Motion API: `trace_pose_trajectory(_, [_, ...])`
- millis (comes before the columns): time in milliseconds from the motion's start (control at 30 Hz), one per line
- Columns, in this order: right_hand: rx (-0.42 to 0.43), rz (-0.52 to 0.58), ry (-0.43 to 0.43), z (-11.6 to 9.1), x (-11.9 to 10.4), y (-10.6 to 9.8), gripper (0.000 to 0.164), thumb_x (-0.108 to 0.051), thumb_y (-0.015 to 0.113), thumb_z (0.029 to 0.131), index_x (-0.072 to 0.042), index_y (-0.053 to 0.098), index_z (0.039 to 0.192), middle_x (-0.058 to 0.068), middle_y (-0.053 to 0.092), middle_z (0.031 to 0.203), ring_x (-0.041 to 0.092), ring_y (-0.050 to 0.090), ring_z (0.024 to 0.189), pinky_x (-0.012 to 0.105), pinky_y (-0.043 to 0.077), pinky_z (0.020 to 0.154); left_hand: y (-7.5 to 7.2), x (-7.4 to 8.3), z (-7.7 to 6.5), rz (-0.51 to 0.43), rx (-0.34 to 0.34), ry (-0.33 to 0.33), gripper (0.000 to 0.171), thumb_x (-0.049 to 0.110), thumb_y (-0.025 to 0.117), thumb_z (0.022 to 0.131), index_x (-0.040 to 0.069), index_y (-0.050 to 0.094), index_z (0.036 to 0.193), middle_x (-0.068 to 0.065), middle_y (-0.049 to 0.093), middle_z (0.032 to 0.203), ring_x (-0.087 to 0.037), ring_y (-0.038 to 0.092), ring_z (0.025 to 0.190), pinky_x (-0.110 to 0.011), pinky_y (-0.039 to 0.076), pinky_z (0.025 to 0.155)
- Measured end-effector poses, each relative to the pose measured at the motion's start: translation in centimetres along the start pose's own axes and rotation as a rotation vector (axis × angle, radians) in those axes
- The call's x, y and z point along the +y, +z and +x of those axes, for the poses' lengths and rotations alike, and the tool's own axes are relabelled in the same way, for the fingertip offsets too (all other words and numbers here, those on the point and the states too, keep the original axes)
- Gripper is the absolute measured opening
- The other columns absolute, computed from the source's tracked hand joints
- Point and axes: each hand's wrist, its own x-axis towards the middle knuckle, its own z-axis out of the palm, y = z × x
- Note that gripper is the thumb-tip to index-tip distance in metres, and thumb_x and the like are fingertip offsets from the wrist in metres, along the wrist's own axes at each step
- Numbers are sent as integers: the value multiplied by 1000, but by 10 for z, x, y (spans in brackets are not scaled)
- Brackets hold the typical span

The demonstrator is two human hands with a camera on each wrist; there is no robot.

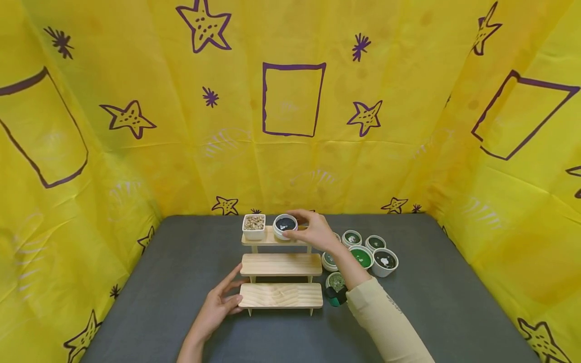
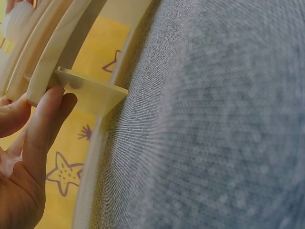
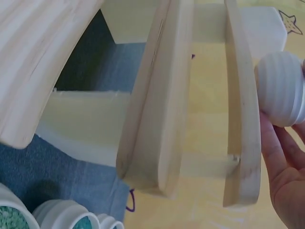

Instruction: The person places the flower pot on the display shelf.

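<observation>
— How many things are counted?
— One three-tiered wooden rack [image 1: 281,264], one square pot [image 1: 254,234], one round pot [image 1: 285,226] and, to the right on the grey surface [image 1: 195,252], seven other pots [image 1: 361,257], some partly hidden

— How are they held?
— The round pot is pinched by the right grip [image 1: 314,232] at the top tier [image 1: 272,242], beside the square pot; the rack's left end is grasped by the left grip [image 1: 217,305]

— What is added by the wrist views?
— Ribbed sides on the round pot, by the right; a leg [image 2: 97,91] under the rack, by the left; the pot's dark contents are shown only from the head

— And direction?
— The round pot's mouth is turned up; the rack's long axis is laid left to right
</observation>
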Motion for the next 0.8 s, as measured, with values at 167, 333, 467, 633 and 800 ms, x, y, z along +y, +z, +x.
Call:
trace_pose_trajectory(167, [2, -11, 8, 3, -1, 6, 55, -30, 82, 81, -23, 63, 132, 2, 72, 118, 20, 67, 105, 34, 56, 85, -1, 0, -1, -3, -8, 2, 77, 3, 61, 94, 22, 24, 159, -36, 40, 147, -6, 69, 86, -32, 61, 71])
trace_pose_trajectory(333, [4, 1, 19, 5, 0, 9, 56, -32, 80, 81, -22, 62, 133, 5, 71, 119, 23, 67, 106, 32, 56, 82, -1, -1, 0, 6, -1, 0, 77, 2, 61, 94, 22, 24, 159, -36, 39, 147, -7, 69, 85, -32, 61, 71])
trace_pose_trajectory(467, [4, 10, 21, 6, 0, 11, 56, -32, 80, 82, -21, 62, 134, 7, 71, 119, 27, 67, 106, 31, 57, 80, 0, -2, 0, 5, 12, -10, 77, 2, 62, 94, 24, 25, 158, -35, 40, 148, -7, 70, 86, -32, 62, 71])
trace_pose_trajectory(633, [13, 9, 20, 6, 1, 13, 56, -30, 80, 82, -21, 62, 133, 6, 72, 117, 24, 68, 102, 29, 57, 78, 0, -2, 0, 10, 5, 9, 76, 4, 62, 94, 22, 25, 158, -37, 39, 147, -7, 70, 86, -32, 61, 71])
trace_pose_trajectory(800, [13, 14, 19, 7, 3, 15, 55, -29, 80, 82, -22, 62, 133, 4, 72, 117, 20, 69, 101, 27, 58, 78, -1, -2, -1, 2, -8, 20, 77, 5, 62, 94, 21, 23, 159, -38, 37, 147, -6, 70, 86, -32, 62, 71])
